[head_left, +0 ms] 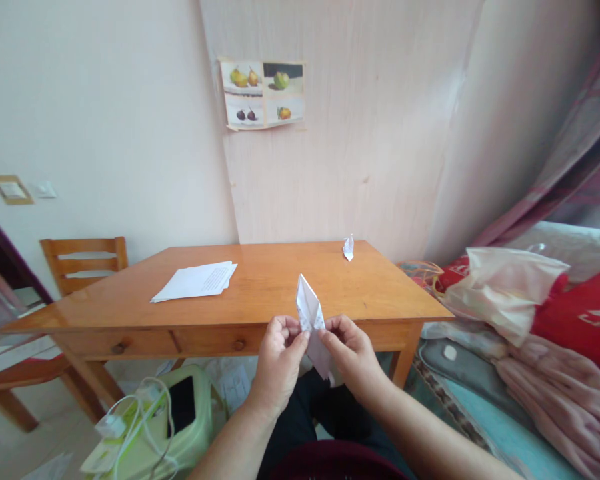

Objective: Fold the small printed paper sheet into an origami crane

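Note:
A piece of folded white paper (309,303), long and pointed at its upper end, is held up between both hands in front of the table's near edge. My left hand (279,363) pinches its left side at mid-length, thumb in front. From the right, my right hand (353,353) grips the opposite side the same way, with the thumb tips close together. The lower part of the paper hangs below the thumbs, partly covered by the right hand. Faint print shows on some of its folds.
On the wooden table (275,267) lie a stack of printed sheets (195,280) at left and a small folded paper figure (349,247) at the far right. A green stool (200,407) with cables and a black phone (181,405) stands lower left. Bags (505,287) crowd the right side.

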`<state>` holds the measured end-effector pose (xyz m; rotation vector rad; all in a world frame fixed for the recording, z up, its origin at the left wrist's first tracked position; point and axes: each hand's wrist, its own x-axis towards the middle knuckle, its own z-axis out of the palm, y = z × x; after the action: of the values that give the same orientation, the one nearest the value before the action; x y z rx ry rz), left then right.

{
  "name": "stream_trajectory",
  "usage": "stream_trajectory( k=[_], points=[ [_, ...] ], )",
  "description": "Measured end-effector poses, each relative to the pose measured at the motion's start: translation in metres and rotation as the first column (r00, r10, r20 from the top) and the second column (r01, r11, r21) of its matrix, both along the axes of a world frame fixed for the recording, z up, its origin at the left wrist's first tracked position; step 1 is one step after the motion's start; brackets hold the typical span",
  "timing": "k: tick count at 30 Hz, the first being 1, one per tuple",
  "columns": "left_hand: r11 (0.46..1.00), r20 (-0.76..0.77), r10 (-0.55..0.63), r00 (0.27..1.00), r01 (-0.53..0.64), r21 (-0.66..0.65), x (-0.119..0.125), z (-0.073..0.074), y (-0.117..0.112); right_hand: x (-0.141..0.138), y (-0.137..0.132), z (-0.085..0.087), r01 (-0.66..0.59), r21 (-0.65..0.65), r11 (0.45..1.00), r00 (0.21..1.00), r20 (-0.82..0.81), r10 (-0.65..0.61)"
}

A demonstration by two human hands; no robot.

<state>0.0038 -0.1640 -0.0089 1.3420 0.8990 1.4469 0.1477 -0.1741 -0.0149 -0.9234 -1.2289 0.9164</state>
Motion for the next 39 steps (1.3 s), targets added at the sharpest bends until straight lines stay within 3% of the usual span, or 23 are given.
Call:
stream_trajectory(
  k=[4,17,28,39],
  points=[
    [1.0,0.014,-0.026,1.0,0.027,-0.014,0.0,0.001,0.0,0.002,0.002,-0.001,-0.044,-0.057,0.997,0.994,-0.107,0.038],
    [0.988,0.095,-0.099,0.991,0.109,-0.105,0.003,0.01,-0.006,0.001,-0.003,0.004,-0.078,-0.083,0.994,0.982,-0.18,0.062],
    [0.999,-0.055,0.037,0.998,-0.038,-0.01,0.001,0.003,-0.002,0.001,0.001,-0.001,-0.057,-0.094,0.994,0.991,-0.124,0.045],
    [0.994,0.022,0.019,1.0,-0.016,-0.106,0.005,-0.003,-0.001,0.0,0.0,-0.005,-0.041,-0.078,0.996,0.992,-0.125,0.031]
  ],
)
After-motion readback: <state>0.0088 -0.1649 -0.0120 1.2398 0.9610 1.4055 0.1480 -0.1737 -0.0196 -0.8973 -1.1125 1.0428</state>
